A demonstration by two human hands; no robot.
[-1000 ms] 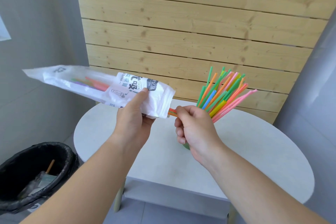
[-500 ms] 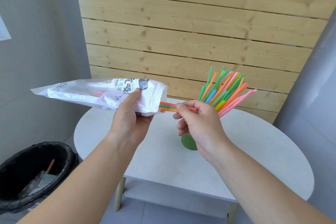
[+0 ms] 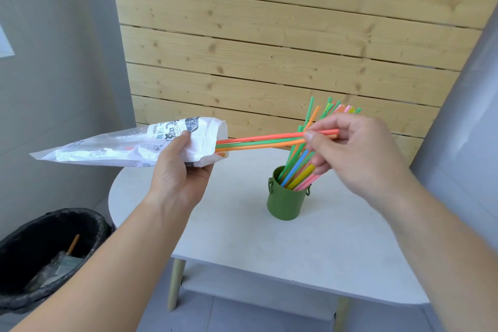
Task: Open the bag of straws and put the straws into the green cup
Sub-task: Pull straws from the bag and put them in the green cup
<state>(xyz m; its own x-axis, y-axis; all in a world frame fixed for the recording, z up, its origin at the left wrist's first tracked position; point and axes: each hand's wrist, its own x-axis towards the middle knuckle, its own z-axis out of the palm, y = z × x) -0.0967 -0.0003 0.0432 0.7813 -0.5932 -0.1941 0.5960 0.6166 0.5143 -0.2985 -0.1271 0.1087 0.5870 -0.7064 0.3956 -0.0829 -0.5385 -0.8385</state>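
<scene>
Above the white table, in the head view, my left hand grips the bag near its open mouth, thumb pressed on the printed face, fingers closed underneath. The bag lies nearly level, its sealed end pointing left and slightly down, its mouth facing right. Three straws, one red, one green, one orange, project from the mouth and run rightward to my right hand, which pinches their far ends between thumb and forefinger; the remaining fingers are curled loosely below. The short end of another orange straw shows at the bag's lower lip. The cup stands upright on the table, below and just left of my right hand, not touched by either hand. It holds a bundle of coloured straws leaning right, their tops fanned out behind my right hand. The pinched straws cross in front of that bundle. At lower left, beside the table, stands a black-lined bin with some rubbish inside. A wooden slat wall stands behind the table.
</scene>
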